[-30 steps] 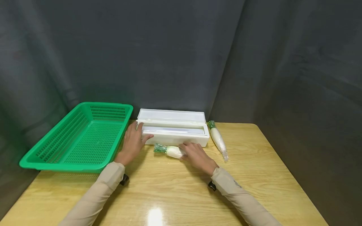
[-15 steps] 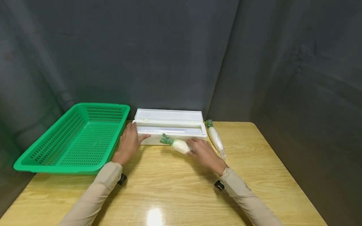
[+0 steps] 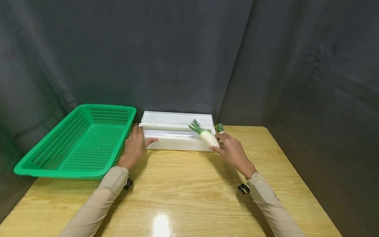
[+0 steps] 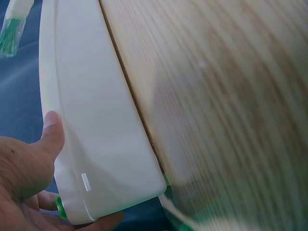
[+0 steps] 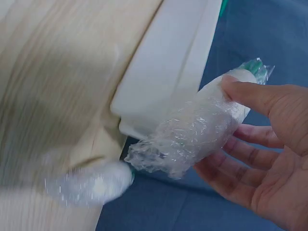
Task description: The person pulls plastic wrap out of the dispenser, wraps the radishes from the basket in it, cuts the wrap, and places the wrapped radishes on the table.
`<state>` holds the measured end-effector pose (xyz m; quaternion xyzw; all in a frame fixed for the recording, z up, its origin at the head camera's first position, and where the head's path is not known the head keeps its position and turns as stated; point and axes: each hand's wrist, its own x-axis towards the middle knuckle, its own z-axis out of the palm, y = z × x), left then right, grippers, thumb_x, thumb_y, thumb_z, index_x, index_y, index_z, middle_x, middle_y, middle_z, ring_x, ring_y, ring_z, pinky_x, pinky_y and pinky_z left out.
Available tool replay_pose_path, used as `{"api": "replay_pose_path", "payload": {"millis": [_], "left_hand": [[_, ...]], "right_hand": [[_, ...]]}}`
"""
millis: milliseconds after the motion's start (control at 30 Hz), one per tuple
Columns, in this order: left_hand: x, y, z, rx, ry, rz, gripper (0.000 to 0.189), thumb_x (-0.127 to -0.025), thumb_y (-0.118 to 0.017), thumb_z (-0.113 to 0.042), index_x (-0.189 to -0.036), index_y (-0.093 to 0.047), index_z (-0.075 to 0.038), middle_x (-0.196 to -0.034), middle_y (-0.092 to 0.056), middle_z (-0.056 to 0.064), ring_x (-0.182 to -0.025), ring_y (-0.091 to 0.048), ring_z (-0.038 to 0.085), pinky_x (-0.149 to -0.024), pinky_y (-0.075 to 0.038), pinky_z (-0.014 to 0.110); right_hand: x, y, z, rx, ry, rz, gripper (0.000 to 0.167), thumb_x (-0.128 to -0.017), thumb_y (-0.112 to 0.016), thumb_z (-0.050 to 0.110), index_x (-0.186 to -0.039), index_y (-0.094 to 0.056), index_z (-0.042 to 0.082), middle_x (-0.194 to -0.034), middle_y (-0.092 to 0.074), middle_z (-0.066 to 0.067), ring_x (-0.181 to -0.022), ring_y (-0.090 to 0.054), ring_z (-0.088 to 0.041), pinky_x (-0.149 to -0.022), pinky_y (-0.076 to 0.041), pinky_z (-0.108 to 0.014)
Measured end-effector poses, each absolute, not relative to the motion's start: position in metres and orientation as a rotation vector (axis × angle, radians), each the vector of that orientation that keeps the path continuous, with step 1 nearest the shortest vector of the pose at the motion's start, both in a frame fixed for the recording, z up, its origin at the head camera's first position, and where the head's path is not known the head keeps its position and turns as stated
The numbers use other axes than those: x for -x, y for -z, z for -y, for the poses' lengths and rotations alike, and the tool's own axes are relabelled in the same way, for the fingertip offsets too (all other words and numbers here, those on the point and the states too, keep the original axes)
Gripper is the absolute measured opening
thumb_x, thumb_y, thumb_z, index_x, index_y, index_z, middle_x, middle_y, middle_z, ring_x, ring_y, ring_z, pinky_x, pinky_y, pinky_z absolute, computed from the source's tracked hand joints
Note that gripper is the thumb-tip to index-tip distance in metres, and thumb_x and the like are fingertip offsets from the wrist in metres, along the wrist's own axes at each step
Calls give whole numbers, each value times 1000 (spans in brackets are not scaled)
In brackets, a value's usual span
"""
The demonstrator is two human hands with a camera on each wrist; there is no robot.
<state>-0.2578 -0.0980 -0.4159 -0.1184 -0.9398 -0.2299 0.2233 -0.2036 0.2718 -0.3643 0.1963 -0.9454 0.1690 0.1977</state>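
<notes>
My right hand point(image 3: 235, 153) holds a white radish point(image 3: 208, 138) with green tops, wrapped in clear film, raised above the right end of a long white box point(image 3: 177, 144). In the right wrist view, thumb and fingers close around the wrapped radish point(image 5: 207, 120), its twisted film end sticking out. My left hand point(image 3: 134, 147) grips the box's left end, thumb along the front and fingers around the end, also seen on the box point(image 4: 96, 96) in the left wrist view. The box's lid point(image 3: 177, 117) is tipped back, and a pale, shiny roll-like thing point(image 3: 165, 133) lies inside.
A second wrapped radish point(image 3: 219, 127) lies right of the box, mostly hidden behind my right hand; its wrapped end point(image 5: 91, 183) shows in the right wrist view. A green plastic basket point(image 3: 118, 158) stands at the left. Dark curtains point(image 3: 177, 56) close off the table's back.
My right hand has lifted the wrapped radish off the table in front of the box and carried it up and right, tops tilting upward. The left hand stays at the box's left end.
</notes>
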Motion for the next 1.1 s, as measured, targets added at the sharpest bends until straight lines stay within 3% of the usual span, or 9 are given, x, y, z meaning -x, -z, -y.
{"api": "replay_pose_path", "payload": {"millis": [100,333,533,800,900,1033,1100], "left_hand": [[258,415,98,323,634,2600,79,-90,-78,-42,-130,-50,21,-136,-48,42,-104,-60,57,-74,-56,63],[259,415,97,317,666,2616,80,-91,-77,-43,-133,-51,21,-140,-46,40,-119,-51,57,-82,-53,66],[260,415,96,311,666,2595,80,-89,-79,-42,-132,-52,20,-139,-47,40,-119,-52,57,-86,-52,66],[259,412,96,309,640,2622,79,-91,-78,-41,-132,-52,21,-137,-47,41,-115,-52,58,-83,-53,65],[259,413,97,312,630,2637,79,-91,-78,-41,-131,-52,22,-137,-47,42,-114,-53,58,-82,-53,65],[259,413,97,313,619,2639,79,-91,-78,-42,-129,-53,22,-134,-48,42,-110,-54,57,-80,-54,64],[259,413,97,315,618,2638,78,-91,-79,-42,-128,-54,22,-133,-49,42,-108,-54,57,-78,-54,63]], "right_hand": [[204,360,-283,-485,-495,2643,50,-86,-88,21,-125,-70,-4,-107,-72,-20,-79,-69,-27,-60,-53,-41],[208,360,-310,-345,-536,2648,43,-88,-86,20,-121,-71,-3,-102,-71,-18,-77,-68,-28,-59,-50,-40],[212,363,-330,-222,-556,2645,36,-89,-85,17,-115,-71,-4,-101,-73,-22,-78,-70,-32,-63,-52,-48],[214,365,-345,-150,-548,2660,30,-90,-84,24,-99,-70,-1,-93,-71,-21,-70,-64,-31,-60,-49,-48],[215,368,-350,-104,-554,2688,33,-92,-82,25,-102,-71,-5,-94,-71,-24,-73,-65,-35,-63,-50,-52],[222,372,-360,-25,-605,2740,37,-95,-78,27,-102,-71,-9,-89,-70,-24,-70,-63,-34,-60,-48,-46],[227,374,-364,16,-637,2770,35,-96,-77,28,-93,-69,-7,-78,-65,-18,-63,-57,-27,-56,-42,-39]]}}
